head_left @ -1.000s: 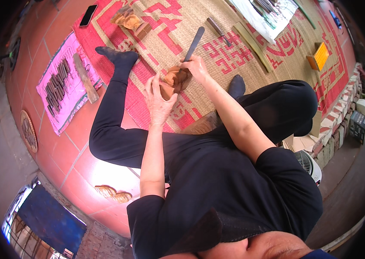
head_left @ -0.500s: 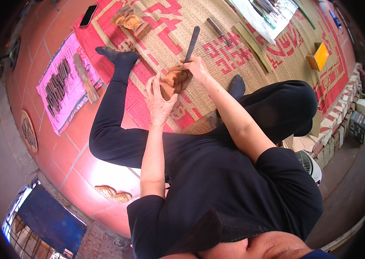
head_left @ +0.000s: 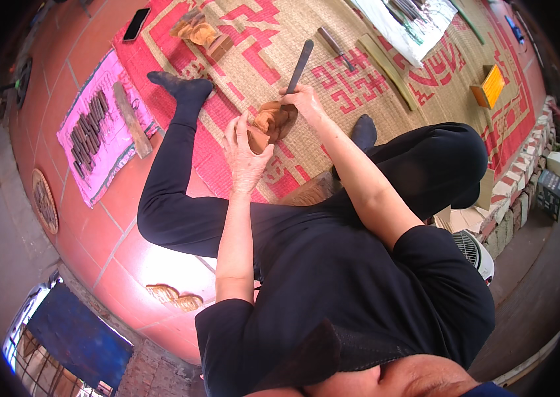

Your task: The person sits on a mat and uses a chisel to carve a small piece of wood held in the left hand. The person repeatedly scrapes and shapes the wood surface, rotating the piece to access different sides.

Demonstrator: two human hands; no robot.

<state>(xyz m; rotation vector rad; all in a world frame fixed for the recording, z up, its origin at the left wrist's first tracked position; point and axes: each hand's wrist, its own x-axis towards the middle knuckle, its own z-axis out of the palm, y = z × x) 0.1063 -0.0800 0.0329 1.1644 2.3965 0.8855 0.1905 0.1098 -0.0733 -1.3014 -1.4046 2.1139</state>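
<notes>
Seated on a woven straw mat patterned in red, legs in black, one leg stretched out toward the mat's left edge. Held just above the mat's near red border, between the two hands: an orange-brown carved wooden block. Left hand cupped against the block's near side, fingers curled up around it, closed on the wood. Right hand wrapped tight around the handle of a long dark chisel, blade end pressed to the block's top, handle slanting up and away over the mat.

Farther up the mat from the block: another carved wooden piece, orange-brown, near the mat's top left corner. Right of the chisel on the mat: a second dark tool and a long pale wooden strip, lying apart. Beyond those, a white sheet loaded with tools. Toward the mat's right side: a small yellow box.

Off the mat's left edge, on the red tiled floor: a pink cloth with a row of dark tools, a wooden mallet resting on its right edge. A black phone just beside the mat's upper left corner.
</notes>
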